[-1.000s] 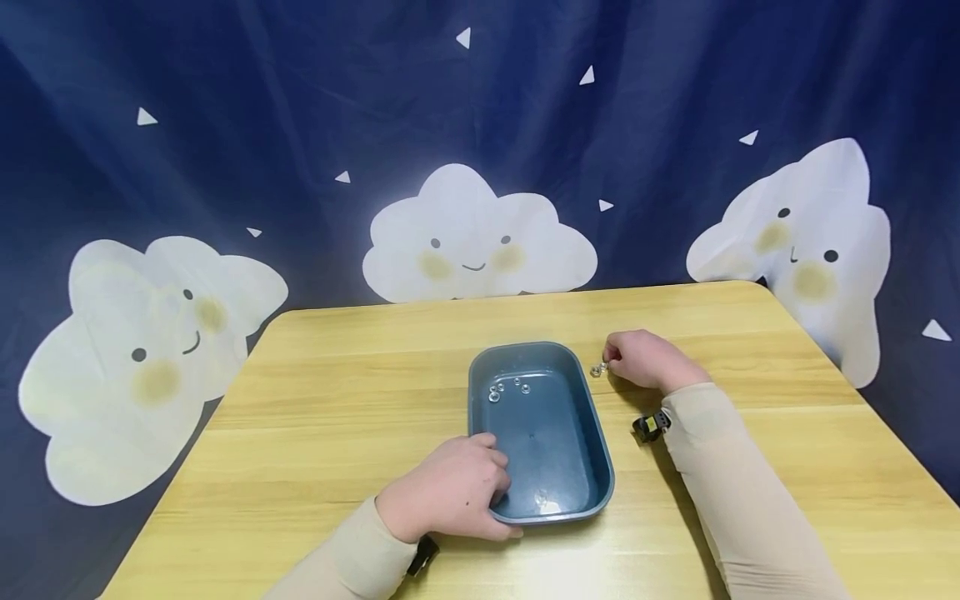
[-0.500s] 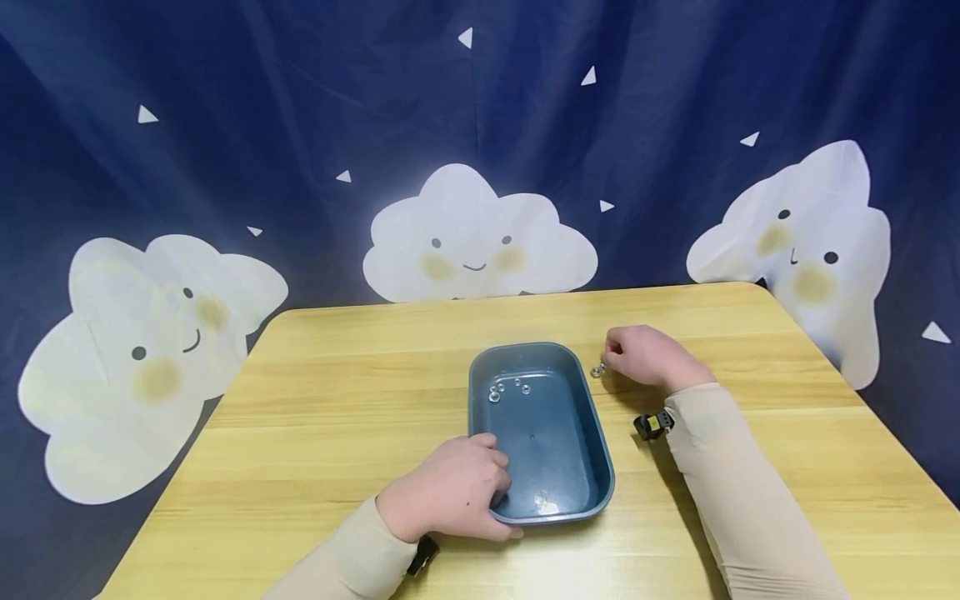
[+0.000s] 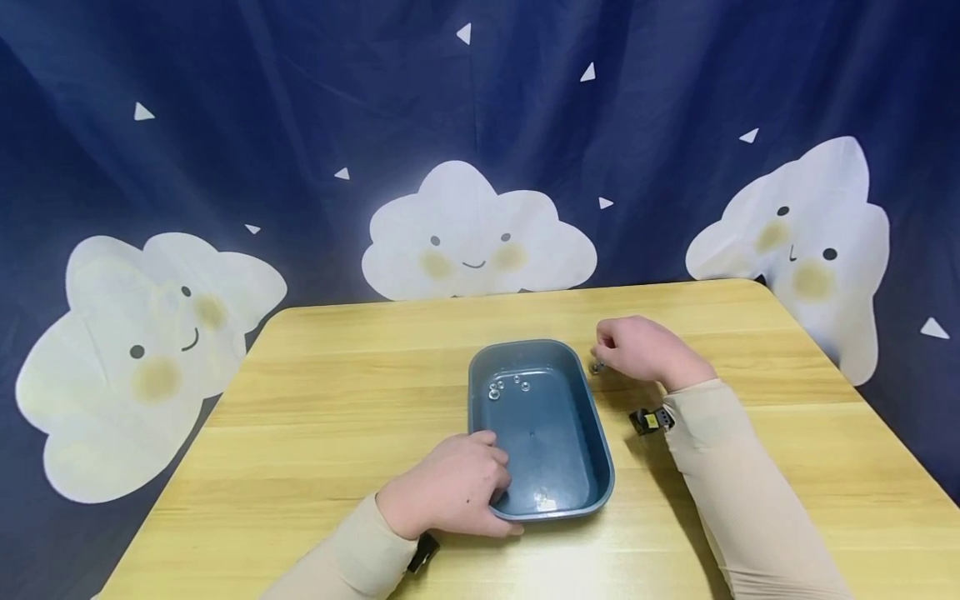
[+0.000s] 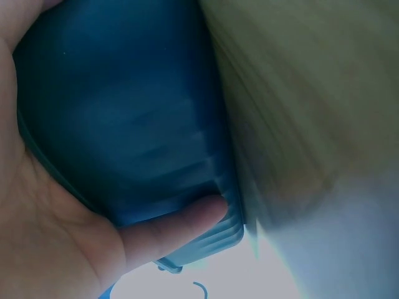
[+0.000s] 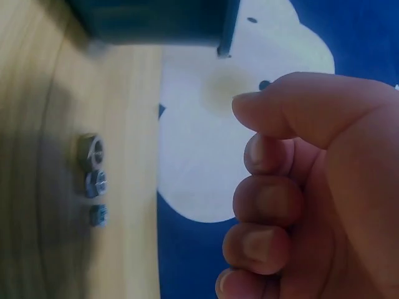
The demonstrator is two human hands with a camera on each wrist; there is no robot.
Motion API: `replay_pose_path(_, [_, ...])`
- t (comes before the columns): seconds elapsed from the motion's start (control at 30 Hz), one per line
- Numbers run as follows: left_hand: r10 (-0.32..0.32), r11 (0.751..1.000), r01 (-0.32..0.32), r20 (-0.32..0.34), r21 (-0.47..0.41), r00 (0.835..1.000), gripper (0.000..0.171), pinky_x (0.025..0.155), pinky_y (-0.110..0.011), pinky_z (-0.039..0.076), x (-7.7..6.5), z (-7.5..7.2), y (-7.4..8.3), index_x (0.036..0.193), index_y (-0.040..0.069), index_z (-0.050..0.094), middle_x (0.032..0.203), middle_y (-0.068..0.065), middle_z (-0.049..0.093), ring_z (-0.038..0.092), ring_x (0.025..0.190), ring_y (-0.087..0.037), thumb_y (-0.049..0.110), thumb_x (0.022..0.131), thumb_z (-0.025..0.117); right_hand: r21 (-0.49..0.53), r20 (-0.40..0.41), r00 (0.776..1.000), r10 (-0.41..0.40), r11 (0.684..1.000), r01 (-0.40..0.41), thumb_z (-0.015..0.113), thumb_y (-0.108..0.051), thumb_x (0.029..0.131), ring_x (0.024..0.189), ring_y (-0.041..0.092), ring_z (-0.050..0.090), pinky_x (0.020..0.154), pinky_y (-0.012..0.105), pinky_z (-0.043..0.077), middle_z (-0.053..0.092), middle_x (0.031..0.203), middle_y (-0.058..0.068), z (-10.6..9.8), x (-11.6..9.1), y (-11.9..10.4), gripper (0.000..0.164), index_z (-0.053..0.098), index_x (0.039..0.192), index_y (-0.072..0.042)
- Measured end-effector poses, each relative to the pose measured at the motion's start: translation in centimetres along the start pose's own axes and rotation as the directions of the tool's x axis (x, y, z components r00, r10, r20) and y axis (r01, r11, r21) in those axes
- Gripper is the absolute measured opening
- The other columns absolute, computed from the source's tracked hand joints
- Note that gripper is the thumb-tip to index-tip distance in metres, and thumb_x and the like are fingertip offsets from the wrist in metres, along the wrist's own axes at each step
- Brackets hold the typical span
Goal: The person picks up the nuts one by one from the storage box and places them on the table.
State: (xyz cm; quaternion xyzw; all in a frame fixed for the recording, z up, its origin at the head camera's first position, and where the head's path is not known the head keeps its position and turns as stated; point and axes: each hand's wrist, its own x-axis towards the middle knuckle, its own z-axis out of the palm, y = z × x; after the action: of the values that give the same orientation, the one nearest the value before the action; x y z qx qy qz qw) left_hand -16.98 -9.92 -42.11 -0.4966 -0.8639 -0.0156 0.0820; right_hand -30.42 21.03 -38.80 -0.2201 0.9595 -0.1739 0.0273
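Your left hand (image 3: 450, 492) grips the blue tray's (image 3: 600, 454) near corner. Your right hand (image 3: 645, 350), fingers curled on nothing visible, hovers over small, hard, slippery-looking metal nuts (image 5: 93, 177); pinch their flat sides.

perhaps staged studio: cloud backdrop (image 3: 478, 233)

Both arms wear long, close-fitting beige sleeves (image 3: 738, 492) of smooth cloth that run down to the wrists and end just short of the bare left hand (image 3: 450, 492) and bare right hand (image 3: 645, 352). A small black camera unit (image 3: 651, 421) with a yellowish mark on its face is strapped under the right wrist, just behind the hand. A similar black unit (image 3: 424, 552), mostly hidden, shows beneath the left wrist at the sleeve's edge.
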Motion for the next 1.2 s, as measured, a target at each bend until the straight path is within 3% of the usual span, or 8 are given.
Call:
replay_pose_path(0.23, [-0.017,1.000,0.017,0.042,0.005,0.999,0.055,0.059,-0.023,0.027,0.0,-0.1,0.1,0.053,0.025,0.048,0.060,0.017,0.035,0.027,0.062,-0.010,0.069,0.074,0.073,0.030,0.032,0.999,-0.037,0.999,0.036,0.064,-0.024,0.095,0.057,0.016,0.046,0.058,0.034,0.037,0.045,0.060,-0.003,-0.6,-0.2,-1.3,0.030,0.051,0.069,-0.018])
replay_pose_path(0.9, [0.008,1.000,-0.008,-0.001,0.000,1.000,0.054,0.059,-0.024,0.026,0.2,0.1,0.0,0.052,0.026,0.048,0.059,0.017,0.035,0.028,0.061,-0.010,0.068,0.072,0.075,0.063,-0.032,0.977,-0.209,0.975,0.211,0.067,-0.024,0.095,0.053,0.010,0.044,0.056,0.031,0.036,0.039,0.057,-0.009,-1.7,-1.2,-5.4,0.034,0.046,0.069,-0.020])
replay_pose_path(1.2, [0.001,1.000,-0.001,0.009,-0.010,1.000,0.054,0.059,-0.024,0.026,0.2,0.2,0.0,0.052,0.026,0.048,0.059,0.018,0.035,0.028,0.061,-0.010,0.068,0.072,0.075,0.028,0.003,0.970,-0.242,0.970,0.242,0.066,-0.026,0.094,0.055,0.010,0.045,0.057,0.031,0.037,0.040,0.058,-0.009,-1.0,-1.1,-6.2,0.035,0.046,0.067,-0.021])
